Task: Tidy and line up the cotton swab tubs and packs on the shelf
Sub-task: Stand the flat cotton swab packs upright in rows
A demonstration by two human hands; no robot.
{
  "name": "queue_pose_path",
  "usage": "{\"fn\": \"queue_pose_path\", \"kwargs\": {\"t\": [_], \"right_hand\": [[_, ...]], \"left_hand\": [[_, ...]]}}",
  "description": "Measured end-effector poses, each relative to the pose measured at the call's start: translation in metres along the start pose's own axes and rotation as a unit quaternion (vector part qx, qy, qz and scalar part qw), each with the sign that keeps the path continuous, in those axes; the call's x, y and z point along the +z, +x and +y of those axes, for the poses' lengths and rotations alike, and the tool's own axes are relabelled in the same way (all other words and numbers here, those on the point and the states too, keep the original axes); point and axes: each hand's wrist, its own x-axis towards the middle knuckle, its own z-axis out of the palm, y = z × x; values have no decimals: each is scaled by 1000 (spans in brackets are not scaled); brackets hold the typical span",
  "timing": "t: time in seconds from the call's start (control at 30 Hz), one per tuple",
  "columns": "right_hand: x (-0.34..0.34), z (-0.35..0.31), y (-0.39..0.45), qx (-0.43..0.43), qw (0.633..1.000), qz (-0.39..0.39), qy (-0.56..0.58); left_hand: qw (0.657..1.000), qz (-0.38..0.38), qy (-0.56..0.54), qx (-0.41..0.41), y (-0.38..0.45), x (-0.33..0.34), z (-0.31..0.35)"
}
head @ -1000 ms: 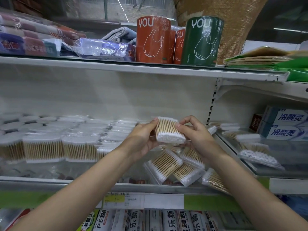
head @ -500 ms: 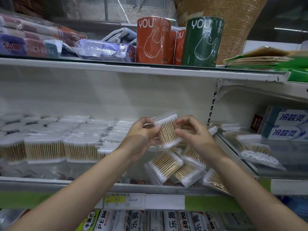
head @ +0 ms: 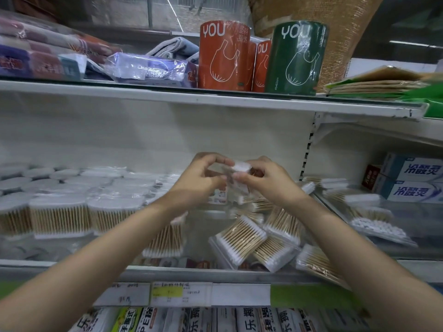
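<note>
Both the left hand (head: 199,178) and right hand (head: 266,180) pinch a light, crinkly cotton swab pack (head: 239,174); likely slippery film, best gripped at its stiff swab-tip ends.

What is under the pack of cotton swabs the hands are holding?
Below the held pack lies a jumble of tilted swab packs on the shelf. The hands hide what lies directly beneath.

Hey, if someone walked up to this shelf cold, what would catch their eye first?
Probably the two hands meeting mid-shelf, the left hand and right hand both pinching one cotton swab pack. Next, the jumbled swab packs lying tilted just below, against the tidy row of tubs at left. Up top, the orange roll and green roll stand out.
</note>
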Motion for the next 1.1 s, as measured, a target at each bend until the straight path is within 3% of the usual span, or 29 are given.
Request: {"fn": "queue_pose_path", "kwargs": {"t": [0.1,0.2,0.43,0.7,0.9,1.1], "right_hand": [[4,4,18,21,1000,-4,20],[16,14,36,40,999,6,9],[44,36,63,21,991,-2,-130],[64,52,70,-12,973,-38,-229],[28,44,68,27,979,-45,-198],[6,54,46,109,946,-174,-253]], "left_hand": [[987,-13,154,34,22,-20,1],[942,-58,327,47,40,-39,-10],[880,-146,451,23,58,-46,-37],[852,-182,492,-10,64,-44,-44],[853,-197,483,-21,66,-40,-34],[874,-172,454,16,57,-29,-17]]}}
